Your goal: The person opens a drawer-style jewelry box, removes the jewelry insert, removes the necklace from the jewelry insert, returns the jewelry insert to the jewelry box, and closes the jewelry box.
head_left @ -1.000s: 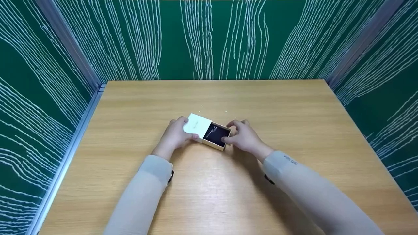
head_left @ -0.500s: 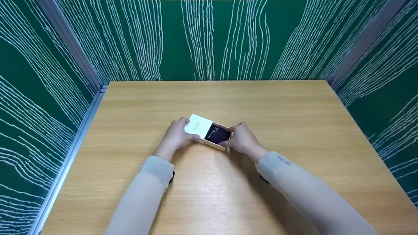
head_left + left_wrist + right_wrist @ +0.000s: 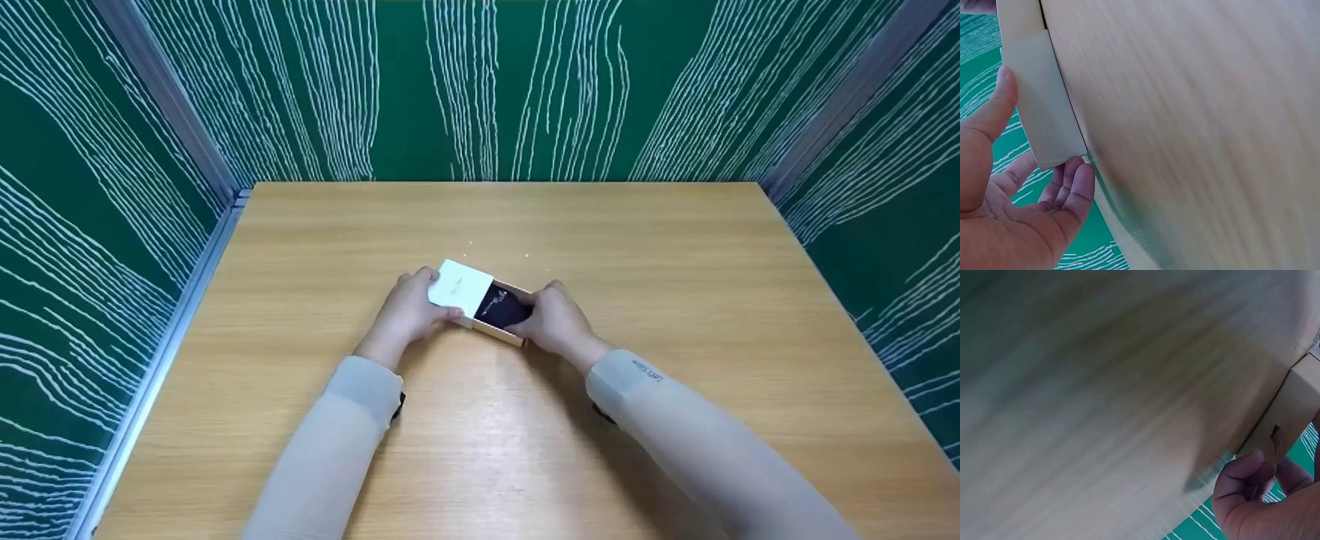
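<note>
A small sliding box lies mid-table: a white sleeve with a tan drawer partly out to the right, its black lining showing a thin silvery chain. My left hand grips the sleeve between thumb and fingers. My right hand holds the drawer's right end, fingers curled round it and partly covering the lining.
The wooden table is boxed in by green panels with white wavy lines on the back, left and right. A metal rail runs along the left edge. A few tiny specks lie behind the box.
The right hand has closed in on the drawer and pushed it leftwards into the sleeve, so less black lining shows. The left hand has kept its hold on the sleeve.
</note>
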The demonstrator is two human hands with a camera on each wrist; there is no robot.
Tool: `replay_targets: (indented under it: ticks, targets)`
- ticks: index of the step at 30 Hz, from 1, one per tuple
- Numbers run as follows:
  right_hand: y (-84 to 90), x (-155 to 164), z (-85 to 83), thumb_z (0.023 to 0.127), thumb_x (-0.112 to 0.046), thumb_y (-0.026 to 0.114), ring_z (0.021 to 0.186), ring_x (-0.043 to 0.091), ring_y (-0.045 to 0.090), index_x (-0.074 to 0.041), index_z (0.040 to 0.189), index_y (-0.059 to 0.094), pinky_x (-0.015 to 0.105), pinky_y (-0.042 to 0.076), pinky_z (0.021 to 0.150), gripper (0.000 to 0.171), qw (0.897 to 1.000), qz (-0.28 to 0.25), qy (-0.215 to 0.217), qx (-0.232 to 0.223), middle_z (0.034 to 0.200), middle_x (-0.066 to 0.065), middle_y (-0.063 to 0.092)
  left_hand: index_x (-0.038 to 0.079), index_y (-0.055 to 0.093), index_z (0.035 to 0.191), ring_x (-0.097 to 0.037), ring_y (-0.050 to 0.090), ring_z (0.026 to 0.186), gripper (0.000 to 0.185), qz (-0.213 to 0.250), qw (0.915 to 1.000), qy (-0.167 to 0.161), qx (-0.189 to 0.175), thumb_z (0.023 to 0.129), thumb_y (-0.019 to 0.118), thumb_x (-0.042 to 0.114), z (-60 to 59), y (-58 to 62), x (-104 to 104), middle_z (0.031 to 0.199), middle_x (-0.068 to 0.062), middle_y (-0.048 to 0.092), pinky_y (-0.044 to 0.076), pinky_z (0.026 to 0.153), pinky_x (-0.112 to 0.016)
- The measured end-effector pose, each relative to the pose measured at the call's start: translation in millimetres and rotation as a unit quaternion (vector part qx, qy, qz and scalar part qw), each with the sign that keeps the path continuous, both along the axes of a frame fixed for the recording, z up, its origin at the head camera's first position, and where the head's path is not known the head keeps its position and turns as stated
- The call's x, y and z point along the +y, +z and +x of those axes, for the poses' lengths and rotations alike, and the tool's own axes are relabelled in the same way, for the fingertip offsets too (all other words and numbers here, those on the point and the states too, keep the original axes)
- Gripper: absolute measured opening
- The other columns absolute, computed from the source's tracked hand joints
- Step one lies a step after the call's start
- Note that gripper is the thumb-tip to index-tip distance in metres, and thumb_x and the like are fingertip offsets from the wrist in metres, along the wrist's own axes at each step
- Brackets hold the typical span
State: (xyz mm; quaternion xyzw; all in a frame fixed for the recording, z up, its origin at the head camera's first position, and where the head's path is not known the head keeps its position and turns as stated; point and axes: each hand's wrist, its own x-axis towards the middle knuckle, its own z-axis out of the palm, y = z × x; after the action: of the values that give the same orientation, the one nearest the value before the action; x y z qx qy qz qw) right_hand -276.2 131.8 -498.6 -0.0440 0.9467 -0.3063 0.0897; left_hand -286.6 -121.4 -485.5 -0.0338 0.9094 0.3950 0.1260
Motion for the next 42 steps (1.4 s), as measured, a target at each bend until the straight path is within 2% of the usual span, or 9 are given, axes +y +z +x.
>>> replay_targets:
  ticks: [3, 7, 12, 17, 22, 32, 42]
  targets:
    - [0.5, -2, -0.7, 0.091, -0.029, 0.095, 0.108, 0.032, 0.062, -0.003, 0.151, 0.07, 0.051, 0.057, 0.11, 0.07, 1.0, 0.002, 0.0, 0.005, 0.136, 0.024, 0.057, 0.015, 0.045, 0.172, -0.033, 0.054, 0.143, 0.088, 0.004, 1.0, 0.004, -0.001, 0.098, 0.091, 0.032, 0.1, 1.4, 0, 0.164, -0.018, 0.049, 0.04, 0.136, -0.049]
    - [0.2, -4, 0.1, 0.09, -0.03, 0.096, 0.109, 0.033, 0.061, -0.007, 0.151, 0.071, 0.052, 0.057, 0.11, 0.069, 1.0, -0.001, -0.008, 0.003, 0.138, 0.024, 0.057, 0.013, 0.046, 0.171, -0.035, 0.054, 0.15, 0.089, 0.0, 1.0, -0.002, 0.008, 0.097, 0.091, 0.033, 0.4, 0.9, 0, 0.167, -0.02, 0.05, 0.038, 0.137, -0.05]
    - [0.9, -4, 0.3, 0.09, -0.03, 0.097, 0.107, 0.033, 0.06, -0.007, 0.145, 0.076, 0.049, 0.056, 0.108, 0.064, 1.0, 0.001, -0.012, 0.008, 0.133, 0.021, 0.057, 0.011, 0.047, 0.171, -0.038, 0.052, 0.156, 0.089, -0.001, 0.9999, -0.006, 0.015, 0.097, 0.092, 0.034, -0.2, -0.1, 0, 0.169, -0.021, 0.049, 0.036, 0.139, -0.051]
    - [2.5, -4, -1.1, 0.089, -0.031, 0.096, 0.107, 0.03, 0.058, -0.003, 0.139, 0.079, 0.046, 0.054, 0.104, 0.059, 1.0, -0.016, -0.024, 0.004, 0.129, 0.018, 0.057, 0.011, 0.047, 0.171, -0.037, 0.055, 0.148, 0.089, -0.006, 0.9998, -0.009, 0.019, 0.097, 0.092, 0.034, -1.0, -0.5, 0, 0.167, -0.022, 0.05, 0.042, 0.134, -0.05]
    - [3.1, -3, -2.1, 0.089, -0.033, 0.096, 0.109, 0.03, 0.058, -0.002, 0.141, 0.078, 0.044, 0.054, 0.103, 0.063, 0.999, -0.026, -0.031, -0.011, 0.132, 0.016, 0.057, 0.011, 0.048, 0.17, -0.034, 0.056, 0.138, 0.087, -0.014, 0.9996, -0.014, 0.019, 0.098, 0.091, 0.034, -1.0, -0.3, 0, 0.163, -0.023, 0.052, 0.046, 0.128, -0.047]
    - [3.5, 0, -5.0, 0.087, -0.03, 0.094, 0.113, 0.032, 0.061, 0.004, 0.143, 0.073, 0.044, 0.056, 0.106, 0.069, 0.998, -0.057, -0.015, -0.011, 0.137, 0.018, 0.054, 0.011, 0.048, 0.17, -0.035, 0.057, 0.143, 0.088, -0.01, 0.9997, -0.012, 0.02, 0.097, 0.092, 0.035, 0.5, 1.2, -1, 0.164, -0.023, 0.051, 0.043, 0.133, -0.049]
    - [10.1, 1, -4.4, 0.088, -0.028, 0.093, 0.115, 0.034, 0.063, 0.004, 0.138, 0.073, 0.046, 0.056, 0.109, 0.062, 0.998, -0.061, -0.008, -0.001, 0.139, 0.017, 0.05, 0.013, 0.046, 0.171, -0.035, 0.055, 0.146, 0.088, -0.008, 0.9998, -0.013, 0.012, 0.099, 0.09, 0.036, 0.9, 0.1, -1, 0.166, -0.021, 0.049, 0.041, 0.135, -0.05]
